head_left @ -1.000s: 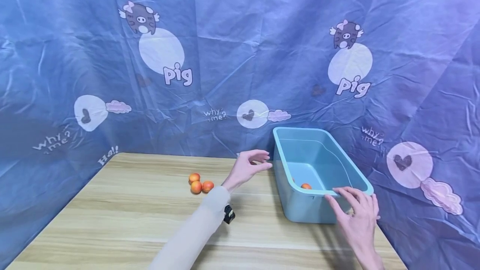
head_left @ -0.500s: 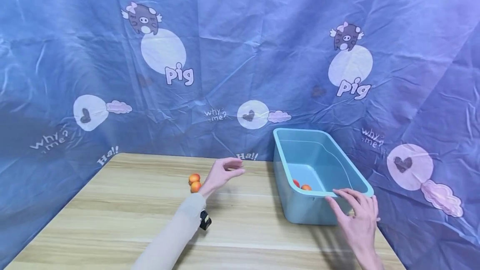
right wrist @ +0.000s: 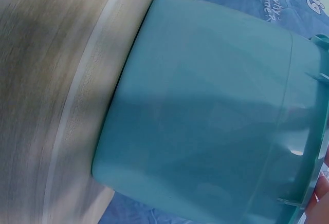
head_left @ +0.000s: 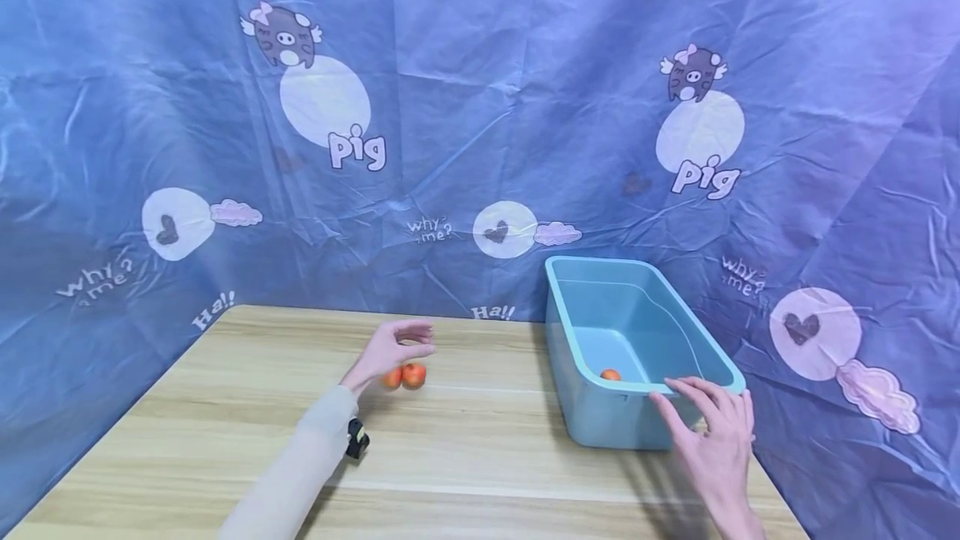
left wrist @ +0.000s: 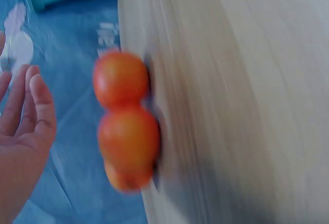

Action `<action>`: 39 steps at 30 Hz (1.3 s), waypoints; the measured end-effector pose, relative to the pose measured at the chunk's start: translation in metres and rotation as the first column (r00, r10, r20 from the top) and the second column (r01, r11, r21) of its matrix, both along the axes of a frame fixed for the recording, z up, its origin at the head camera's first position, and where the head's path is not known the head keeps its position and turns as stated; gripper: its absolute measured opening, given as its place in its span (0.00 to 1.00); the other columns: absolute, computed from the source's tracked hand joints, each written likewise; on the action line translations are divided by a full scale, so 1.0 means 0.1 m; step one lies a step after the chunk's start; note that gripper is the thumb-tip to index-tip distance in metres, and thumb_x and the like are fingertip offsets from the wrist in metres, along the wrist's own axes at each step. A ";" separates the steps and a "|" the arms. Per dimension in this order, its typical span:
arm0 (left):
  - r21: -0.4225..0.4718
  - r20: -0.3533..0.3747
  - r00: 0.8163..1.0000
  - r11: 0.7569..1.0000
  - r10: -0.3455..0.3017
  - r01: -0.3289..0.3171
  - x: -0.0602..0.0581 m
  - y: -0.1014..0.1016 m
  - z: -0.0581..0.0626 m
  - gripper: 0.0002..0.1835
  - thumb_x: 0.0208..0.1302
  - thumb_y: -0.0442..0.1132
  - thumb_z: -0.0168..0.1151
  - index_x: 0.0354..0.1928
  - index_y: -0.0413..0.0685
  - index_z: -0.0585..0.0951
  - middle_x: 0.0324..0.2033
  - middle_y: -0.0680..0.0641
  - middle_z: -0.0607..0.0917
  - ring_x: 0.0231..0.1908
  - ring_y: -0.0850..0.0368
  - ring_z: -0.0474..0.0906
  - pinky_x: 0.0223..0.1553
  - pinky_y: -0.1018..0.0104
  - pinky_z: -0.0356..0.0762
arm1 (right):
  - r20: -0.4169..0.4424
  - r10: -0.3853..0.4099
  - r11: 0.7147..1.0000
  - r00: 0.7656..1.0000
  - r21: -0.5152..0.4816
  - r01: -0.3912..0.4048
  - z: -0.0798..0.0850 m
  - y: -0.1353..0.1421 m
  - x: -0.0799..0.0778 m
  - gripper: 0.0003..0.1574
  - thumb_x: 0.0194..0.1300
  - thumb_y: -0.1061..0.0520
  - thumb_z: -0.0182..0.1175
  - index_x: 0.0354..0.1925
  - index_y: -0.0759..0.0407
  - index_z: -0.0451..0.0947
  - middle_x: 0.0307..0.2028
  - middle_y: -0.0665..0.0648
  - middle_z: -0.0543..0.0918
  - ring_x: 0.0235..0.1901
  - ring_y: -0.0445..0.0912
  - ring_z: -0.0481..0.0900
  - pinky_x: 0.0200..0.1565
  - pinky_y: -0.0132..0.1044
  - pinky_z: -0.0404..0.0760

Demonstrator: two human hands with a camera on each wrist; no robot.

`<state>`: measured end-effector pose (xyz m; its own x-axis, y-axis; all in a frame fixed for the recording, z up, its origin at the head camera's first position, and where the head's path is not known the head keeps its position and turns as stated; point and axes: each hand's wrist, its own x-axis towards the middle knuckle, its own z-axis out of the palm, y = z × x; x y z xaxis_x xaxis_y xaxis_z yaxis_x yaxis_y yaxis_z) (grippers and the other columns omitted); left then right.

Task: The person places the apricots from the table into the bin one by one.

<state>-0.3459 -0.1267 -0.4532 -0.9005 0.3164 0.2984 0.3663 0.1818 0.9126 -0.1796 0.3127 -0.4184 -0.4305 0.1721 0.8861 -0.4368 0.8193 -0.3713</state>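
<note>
1. Blue-green plastic forms the bin [head_left: 607, 419], which stands upright on the right part of the wood-grain table [head_left: 480, 461].
2. The right hand [head_left: 712, 440] holds the bin at its near rim, with the fingertips over the edge and the thumb set apart from them, low on the same rim. The right wrist view gives mostly the bin's outer wall, and only bits of the fingers show past the rim.
3. The left hand [head_left: 390, 352] is in the air near the orange-red fruits [left wrist: 129, 136]. It holds nothing: the thumb is apart from the fingers, which lie close together and bend gently.
4. Those fruits sit on the table, left of the bin and well apart from it. The left wrist view shows three in a row, blurred, with a gap between them and the hand; the head view shows two, partly behind the hand.
5. One more fruit [head_left: 611, 375] lies on the bin's floor by the near wall.
6. A pale sleeve [head_left: 288, 465] covers the left arm, with a black device [head_left: 357, 440] at the wrist.
7. Behind the table hangs a creased blue cloth [head_left: 450, 123] printed with pigs and lettering.
</note>
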 end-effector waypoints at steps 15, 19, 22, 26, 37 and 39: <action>-0.193 0.079 0.989 0.971 -0.127 0.140 0.04 -0.58 -0.19 0.28 0.55 0.34 0.71 0.58 0.32 0.77 0.55 0.32 0.81 0.57 0.36 0.75 0.60 0.41 0.70 | 0.036 -0.004 1.000 0.999 0.011 0.003 0.00 0.01 0.01 0.19 0.41 0.62 0.76 0.37 0.63 0.86 0.38 0.66 0.82 0.53 0.20 0.62 0.71 0.63 0.44; -0.188 0.091 0.983 0.967 -0.159 0.173 0.05 -0.65 -0.21 0.28 0.56 0.34 0.70 0.59 0.31 0.77 0.56 0.33 0.81 0.59 0.36 0.74 0.61 0.39 0.68 | 0.028 -0.002 1.000 1.000 0.009 0.002 0.00 0.00 0.01 0.20 0.41 0.63 0.76 0.37 0.63 0.86 0.38 0.65 0.82 0.52 0.20 0.63 0.71 0.63 0.44; -0.194 0.112 0.983 0.966 -0.149 0.169 0.07 -0.67 -0.21 0.27 0.55 0.34 0.71 0.58 0.32 0.77 0.56 0.34 0.81 0.60 0.35 0.72 0.62 0.36 0.65 | 0.035 -0.002 1.000 0.999 0.009 0.002 0.01 -0.01 0.01 0.19 0.41 0.62 0.76 0.37 0.63 0.86 0.38 0.65 0.82 0.52 0.21 0.63 0.71 0.63 0.44; -0.256 0.107 0.986 0.955 -0.126 0.150 0.09 -0.69 -0.19 0.24 0.52 0.31 0.72 0.53 0.32 0.81 0.55 0.34 0.81 0.59 0.36 0.73 0.62 0.38 0.66 | 0.027 0.000 1.000 1.000 0.009 -0.001 0.02 -0.01 0.02 0.20 0.40 0.63 0.76 0.37 0.63 0.86 0.38 0.65 0.82 0.52 0.22 0.64 0.71 0.63 0.44; -0.272 0.252 0.947 0.925 -0.198 0.265 0.14 -0.75 -0.11 0.21 0.51 0.29 0.71 0.50 0.35 0.83 0.46 0.37 0.86 0.40 0.54 0.77 0.34 0.63 0.79 | 0.035 0.001 1.000 0.999 0.005 -0.001 0.02 -0.01 0.03 0.20 0.40 0.63 0.76 0.37 0.63 0.86 0.37 0.65 0.82 0.52 0.23 0.64 0.70 0.63 0.44; -0.264 0.296 0.934 0.923 -0.197 0.279 0.15 -0.76 -0.10 0.20 0.51 0.30 0.71 0.48 0.36 0.84 0.43 0.39 0.85 0.35 0.55 0.75 0.26 0.64 0.77 | 0.042 -0.002 1.000 0.999 0.005 0.002 0.01 -0.01 0.03 0.20 0.41 0.63 0.76 0.37 0.63 0.86 0.37 0.65 0.82 0.52 0.23 0.63 0.71 0.62 0.44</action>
<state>-0.3308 -0.2031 -0.4631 -0.8194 0.5681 -0.0767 0.1907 0.3964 0.8981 -0.1765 0.3117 -0.4172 -0.4671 0.1680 0.8681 -0.4195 0.8221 -0.3849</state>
